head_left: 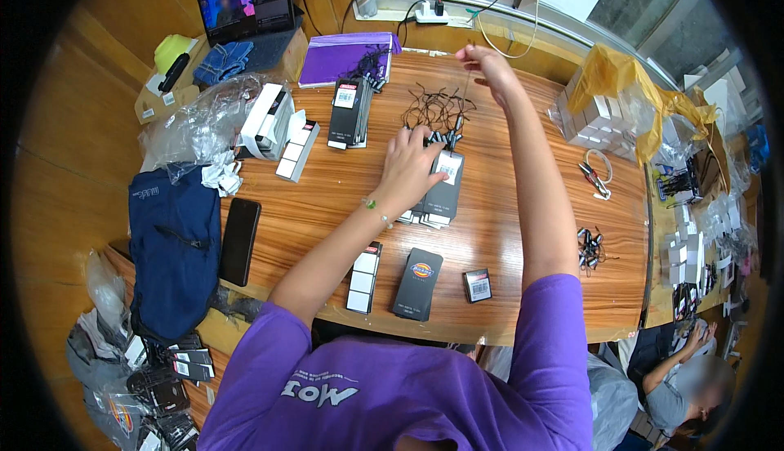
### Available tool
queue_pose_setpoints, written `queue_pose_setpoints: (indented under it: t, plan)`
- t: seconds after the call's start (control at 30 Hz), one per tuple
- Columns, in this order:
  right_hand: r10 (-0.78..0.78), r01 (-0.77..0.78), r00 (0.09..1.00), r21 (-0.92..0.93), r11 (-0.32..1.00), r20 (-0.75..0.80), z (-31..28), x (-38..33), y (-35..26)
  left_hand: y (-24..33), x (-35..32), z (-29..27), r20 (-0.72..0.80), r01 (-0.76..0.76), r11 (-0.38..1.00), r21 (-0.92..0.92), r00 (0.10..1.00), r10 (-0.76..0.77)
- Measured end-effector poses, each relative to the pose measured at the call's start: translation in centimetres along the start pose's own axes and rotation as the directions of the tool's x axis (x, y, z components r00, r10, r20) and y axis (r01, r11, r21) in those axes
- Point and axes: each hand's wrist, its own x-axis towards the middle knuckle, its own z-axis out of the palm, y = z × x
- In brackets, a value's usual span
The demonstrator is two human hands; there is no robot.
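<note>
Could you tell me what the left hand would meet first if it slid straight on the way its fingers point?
Probably the tangle of black strings. The left hand lies on the stack of dark tags, fingers pointing up the table toward that tangle, just past the fingertips. Depth is hard to judge.

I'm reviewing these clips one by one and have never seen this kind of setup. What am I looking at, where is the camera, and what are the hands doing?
There is no machine here: a person in a purple shirt wears a wide-angle camera on the head, looking down, so straight edges bend near the rim. Both bare forearms come in from below. The left hand presses on a stack of dark hang tags on the wooden table. The right hand is raised, pinching a thin black string above a tangle of black strings. Nearby lie a black phone, a navy bag, small white boxes and scissors.
</note>
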Motion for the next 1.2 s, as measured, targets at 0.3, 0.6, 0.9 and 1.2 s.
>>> queue_pose_setpoints:
  t: [0.3, 0.6, 0.9, 1.2]
  plan:
    - [-0.025, 0.006, 0.999, -0.499, 0.866, -0.032, -0.8, 7.2, 8.1, 1.3, -7.6, -6.2, 0.108, 0.058, 0.954, -0.294, 0.994, -0.027]
    - [-0.131, 0.214, 0.960, -0.346, 0.913, 0.249, -1.9, -19.0, 2.3, 3.2, -12.7, -5.5, 0.267, -0.040, 0.957, -0.289, 0.956, 0.121]
    - [-0.092, 0.192, 0.976, -0.579, 0.793, 0.198, -0.4, -32.6, 7.9, 3.2, -12.0, -4.1, 0.241, -0.067, 0.971, -0.229, 0.963, 0.123]
    - [0.105, -0.120, 0.992, -0.318, 0.941, -0.065, -0.1, -33.5, 8.7, 3.3, -13.5, -4.2, 0.496, 0.511, 0.373, -0.774, 0.856, -0.143]
